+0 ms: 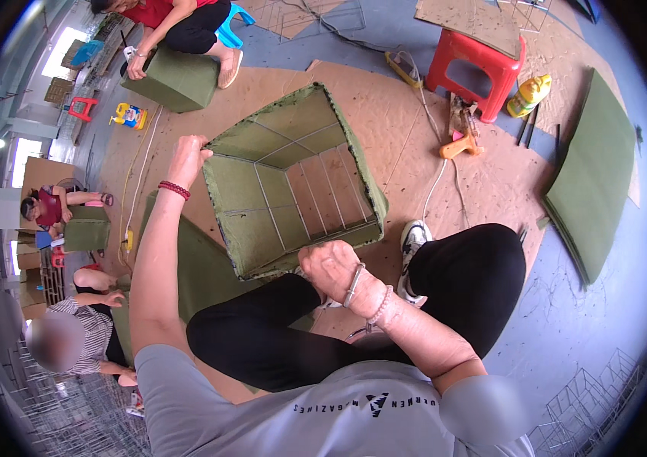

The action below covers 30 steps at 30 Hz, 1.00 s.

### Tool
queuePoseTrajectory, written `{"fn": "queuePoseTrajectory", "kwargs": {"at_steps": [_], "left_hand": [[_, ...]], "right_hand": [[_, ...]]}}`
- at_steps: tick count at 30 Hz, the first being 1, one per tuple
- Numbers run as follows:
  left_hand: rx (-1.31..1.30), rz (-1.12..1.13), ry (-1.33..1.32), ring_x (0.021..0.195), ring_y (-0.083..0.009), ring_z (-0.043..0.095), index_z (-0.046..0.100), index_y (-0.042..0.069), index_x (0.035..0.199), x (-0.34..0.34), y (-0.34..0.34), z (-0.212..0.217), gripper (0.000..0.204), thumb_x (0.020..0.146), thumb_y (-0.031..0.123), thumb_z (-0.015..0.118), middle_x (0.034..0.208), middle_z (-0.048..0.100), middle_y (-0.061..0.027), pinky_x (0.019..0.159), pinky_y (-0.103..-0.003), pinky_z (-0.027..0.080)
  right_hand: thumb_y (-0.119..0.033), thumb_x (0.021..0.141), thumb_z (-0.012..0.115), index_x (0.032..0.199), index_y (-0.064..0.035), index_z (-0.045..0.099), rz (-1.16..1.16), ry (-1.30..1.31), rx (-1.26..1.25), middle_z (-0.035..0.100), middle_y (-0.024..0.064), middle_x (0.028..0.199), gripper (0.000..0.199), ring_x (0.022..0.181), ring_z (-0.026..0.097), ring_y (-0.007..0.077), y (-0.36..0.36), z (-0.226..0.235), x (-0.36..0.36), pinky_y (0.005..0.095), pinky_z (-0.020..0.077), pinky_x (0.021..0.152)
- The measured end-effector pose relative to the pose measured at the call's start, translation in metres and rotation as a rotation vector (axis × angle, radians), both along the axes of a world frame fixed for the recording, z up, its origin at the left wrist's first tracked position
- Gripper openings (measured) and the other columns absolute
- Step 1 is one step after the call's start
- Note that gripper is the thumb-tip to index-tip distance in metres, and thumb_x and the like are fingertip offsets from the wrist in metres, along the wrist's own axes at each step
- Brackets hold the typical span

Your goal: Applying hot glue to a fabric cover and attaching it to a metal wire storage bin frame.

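Observation:
In front of me a green fabric-covered wire-frame box point(255, 206) lies tilted with its open side toward me. Thin metal wires show inside it, and brown board is visible through the wires at its bottom. My left hand point(186, 161) is closed on the box's upper left corner. At the near rim, my right hand point(329, 268) is curled into a closed fist. Its fingertips are turned away, so whether it grips the rim or some small thing is hidden. Part of the box's near side sits close to my knees and shoes.
A red stool point(483, 65) holds a board; near it are an orange glue gun point(460, 145) with a cord and a yellow bottle point(529, 95). Green sheets point(597, 183) lie at right, wire frames point(590, 404) lower right. Co-workers sit at left, one handling another green box point(175, 80).

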<state>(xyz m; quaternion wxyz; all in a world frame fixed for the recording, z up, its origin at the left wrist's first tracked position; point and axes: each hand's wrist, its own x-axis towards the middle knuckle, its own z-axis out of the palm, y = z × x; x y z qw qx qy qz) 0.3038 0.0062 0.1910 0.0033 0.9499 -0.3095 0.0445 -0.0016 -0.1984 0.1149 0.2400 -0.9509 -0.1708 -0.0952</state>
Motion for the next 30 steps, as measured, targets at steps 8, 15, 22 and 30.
{"fn": "queuePoseTrajectory", "kwargs": {"at_steps": [8,15,22,30], "left_hand": [[-0.042,0.072,-0.021,0.085,-0.0445,0.067,0.071,-0.004,0.087,0.003,0.006,-0.012,0.013,0.08,0.006,0.076,0.088,0.067,-0.0293,0.074,-0.047,0.055],[-0.674,-0.117,0.034,0.09,-0.0351,0.07,0.074,0.001,0.096,-0.118,0.002,0.006,0.021,0.096,0.018,0.063,0.096,0.073,-0.0181,0.076,-0.042,0.057],[-0.488,-0.291,0.069,0.089,-0.0273,0.064,0.067,0.002,0.095,-0.256,0.0,-0.022,0.014,0.085,0.01,0.073,0.093,0.062,-0.0095,0.076,-0.039,0.054],[-0.549,-0.237,0.169,0.087,-0.029,0.063,0.068,0.002,0.09,-0.24,0.0,-0.048,0.009,0.086,0.01,0.071,0.086,0.059,-0.0107,0.076,-0.04,0.053]], "right_hand": [[-0.013,0.082,0.061,0.081,-0.0093,0.066,0.075,0.07,-0.035,0.069,0.0112,0.072,0.006,0.076,0.073,0.0279,-0.008,-0.001,0.001,0.0372,0.0558,0.066],[-0.02,0.086,0.063,0.087,-0.0138,0.069,0.069,0.005,-0.144,0.067,0.0107,0.07,0.009,0.074,0.07,0.0298,-0.014,-0.014,0.018,0.0417,0.0548,0.064],[-0.036,0.086,0.073,0.1,-0.0149,0.073,0.054,0.137,-0.234,0.07,0.0127,0.076,0.025,0.077,0.071,0.0329,-0.022,0.002,0.044,0.044,0.0558,0.07],[-0.025,0.087,0.072,0.096,-0.0122,0.074,0.076,-0.035,-0.054,0.067,0.0153,0.071,0.015,0.073,0.068,0.0344,-0.032,0.003,0.032,0.0448,0.0533,0.067]]}}
